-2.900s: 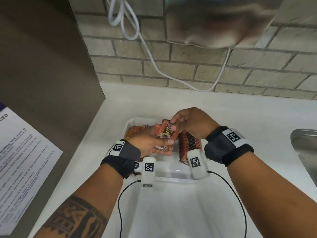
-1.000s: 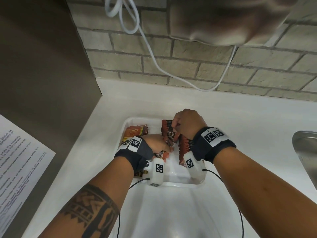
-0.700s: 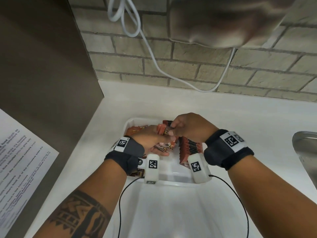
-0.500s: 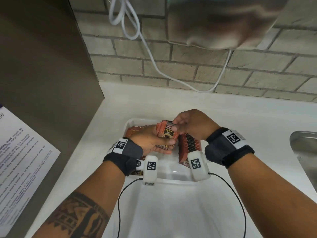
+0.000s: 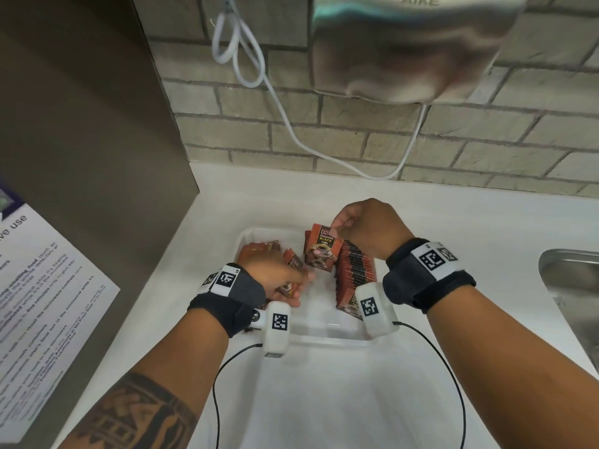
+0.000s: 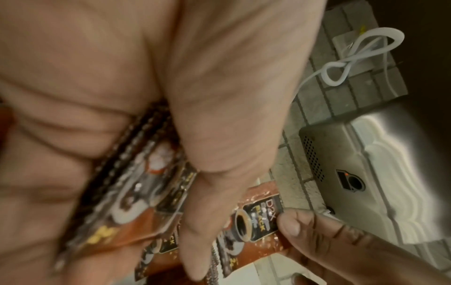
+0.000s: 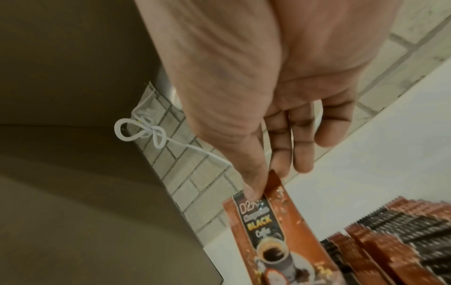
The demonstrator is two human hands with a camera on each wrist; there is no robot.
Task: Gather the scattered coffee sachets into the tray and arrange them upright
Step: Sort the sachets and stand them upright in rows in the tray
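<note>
Head view: over the tray point(image 5: 327, 333), the left hand point(image 5: 272, 280) grips a loose bundle of sachets point(image 5: 291, 288) low at the left, while the right hand point(image 5: 366, 231) pinches one sachet point(image 5: 322, 252) by its top edge, long axis upright, just left of the standing row point(image 5: 355, 275).

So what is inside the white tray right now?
The white tray holds a row of upright sachets on its right side and loose sachets at far left. The left hand grips a few more sachets, covering what lies beneath it.
</note>
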